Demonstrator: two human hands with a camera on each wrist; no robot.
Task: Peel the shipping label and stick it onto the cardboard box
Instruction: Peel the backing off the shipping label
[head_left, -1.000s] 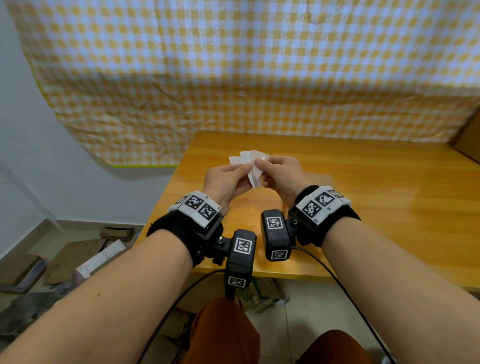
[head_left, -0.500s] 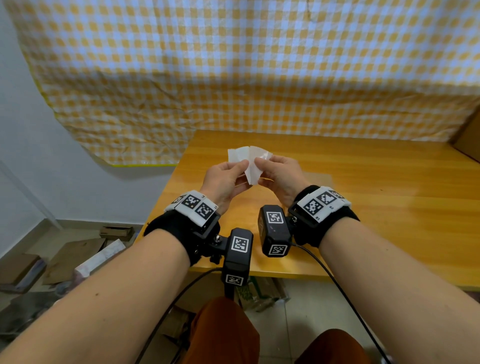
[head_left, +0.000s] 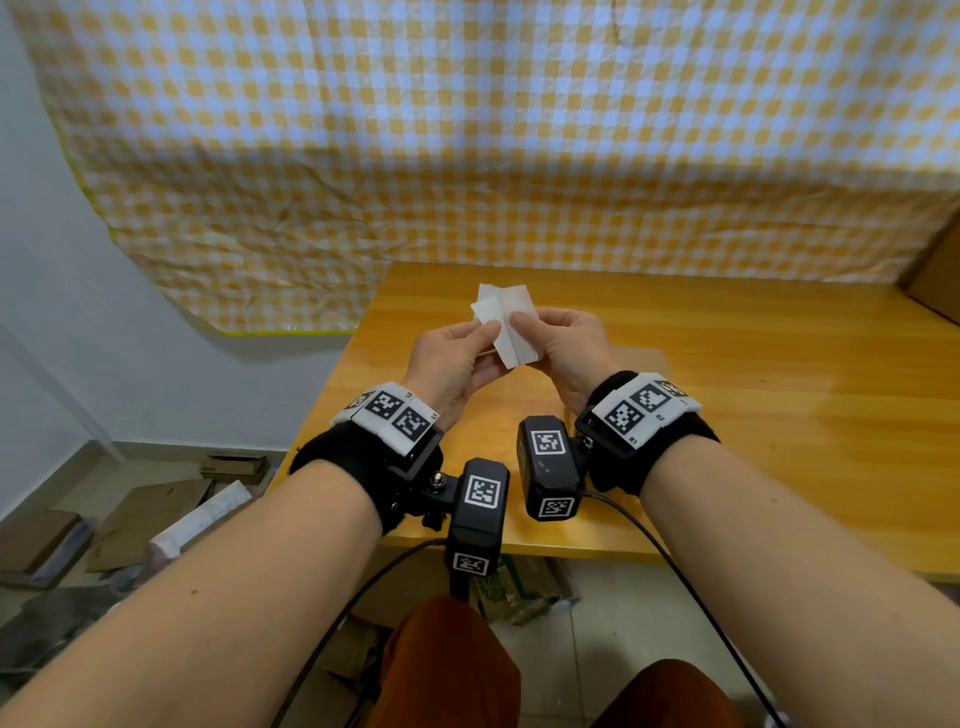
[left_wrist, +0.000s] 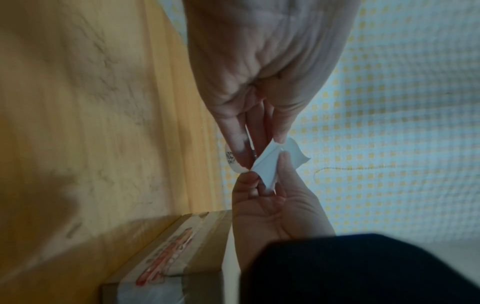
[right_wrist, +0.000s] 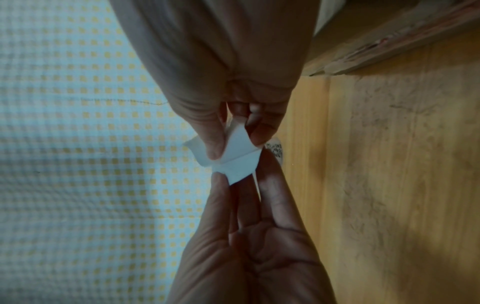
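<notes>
A small white shipping label sheet (head_left: 511, 325) is held up over the wooden table (head_left: 753, 389). My left hand (head_left: 491, 332) pinches its left layer and my right hand (head_left: 519, 323) pinches the right one. The two white layers are spread apart along one edge. In the left wrist view my left hand (left_wrist: 249, 162) and right hand (left_wrist: 265, 179) meet on the label (left_wrist: 269, 164); a printed code shows on its far side. The right wrist view shows the same pinch on the label (right_wrist: 239, 162). The taped cardboard box (left_wrist: 168, 257) stands on the table to the right, also at the head view's edge (head_left: 937, 275).
A yellow checked cloth (head_left: 519, 156) hangs on the wall behind the table. Cardboard scraps (head_left: 145, 514) lie on the floor to the left. The table's near edge (head_left: 571, 548) is just past my wrists, with cables hanging below.
Both hands have risen a little with the label, and its two layers have come further apart. The hands stay close together above the table.
</notes>
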